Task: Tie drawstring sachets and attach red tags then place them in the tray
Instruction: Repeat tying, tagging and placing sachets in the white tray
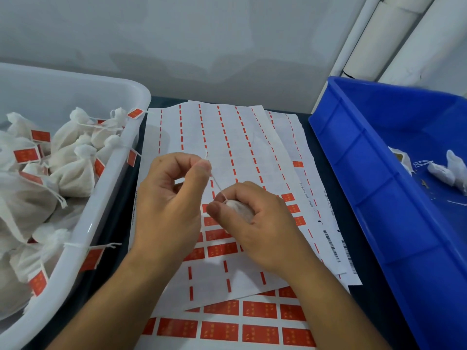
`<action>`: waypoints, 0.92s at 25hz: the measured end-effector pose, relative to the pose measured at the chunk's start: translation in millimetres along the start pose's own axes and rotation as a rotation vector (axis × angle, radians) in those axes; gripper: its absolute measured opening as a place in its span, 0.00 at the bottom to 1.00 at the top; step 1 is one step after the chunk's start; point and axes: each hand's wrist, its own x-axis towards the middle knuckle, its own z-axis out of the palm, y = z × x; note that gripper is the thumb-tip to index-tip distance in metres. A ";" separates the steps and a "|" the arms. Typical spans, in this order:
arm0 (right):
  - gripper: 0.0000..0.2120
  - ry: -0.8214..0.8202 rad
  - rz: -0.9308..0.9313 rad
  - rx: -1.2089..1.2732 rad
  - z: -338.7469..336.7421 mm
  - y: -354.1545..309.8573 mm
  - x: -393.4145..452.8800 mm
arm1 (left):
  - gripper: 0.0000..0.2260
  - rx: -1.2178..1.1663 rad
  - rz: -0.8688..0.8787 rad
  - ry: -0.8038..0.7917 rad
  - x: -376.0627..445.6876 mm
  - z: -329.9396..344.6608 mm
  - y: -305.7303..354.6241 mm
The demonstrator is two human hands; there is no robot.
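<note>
Small white matt cloth sachet (238, 210) in the right hand (255, 223); beneath both hands, smooth white paper sheets (227, 127); glossy blue plastic bin (353, 152) to the right.

label sheet (307, 198) | edge print "1-1 0802-1600 14458-50" | barcodes (331, 245) unreadable

One head-worn wide-angle view, looking forward and down, close over the table. Sticker sheets (227, 137) fill the centre, white tray (106, 218) at the left edge, blue bin (358, 157) at right, wall (202, 46) across the top.
</note>
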 end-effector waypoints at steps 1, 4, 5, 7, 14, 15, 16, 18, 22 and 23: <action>0.07 0.000 -0.003 0.005 -0.8 0.3 -0.1 | 0.06 -0.007 -0.011 0.004 -0.4 0.6 0.6; 0.05 -0.035 -0.019 0.110 -2.8 1.6 -0.7 | 0.08 -0.092 -0.081 -0.021 -1.1 1.9 2.1; 0.04 -0.060 -0.026 0.167 -4.2 1.7 -0.7 | 0.09 -0.125 -0.109 -0.025 -0.8 1.9 2.0; 0.07 -0.096 -0.039 0.268 -7.2 0.0 -0.6 | 0.10 -0.170 -0.159 -0.009 0.5 2.1 3.4; 0.15 -0.041 -0.107 0.465 -14.1 -2.0 -0.7 | 0.11 -0.347 -0.190 0.048 5.3 -2.7 9.2; 0.14 -0.040 -0.108 0.458 -15.0 -1.2 -0.6 | 0.11 -0.338 -0.157 0.049 4.7 -2.7 8.9; 0.13 -0.044 -0.110 0.443 -15.8 -0.5 -0.3 | 0.11 -0.331 -0.128 0.051 4.2 -2.1 8.6; 0.12 -0.055 -0.122 0.416 -16.3 0.1 0.4 | 0.11 -0.324 -0.091 0.067 3.3 -2.1 8.2; 0.11 -0.055 -0.122 0.333 -17.2 3.7 0.4 | 0.11 -0.257 -0.045 0.021 3.1 -3.0 6.4; 0.11 -0.055 -0.111 0.289 -18.4 5.9 0.9 | 0.11 -0.241 -0.050 -0.014 2.9 -1.5 5.9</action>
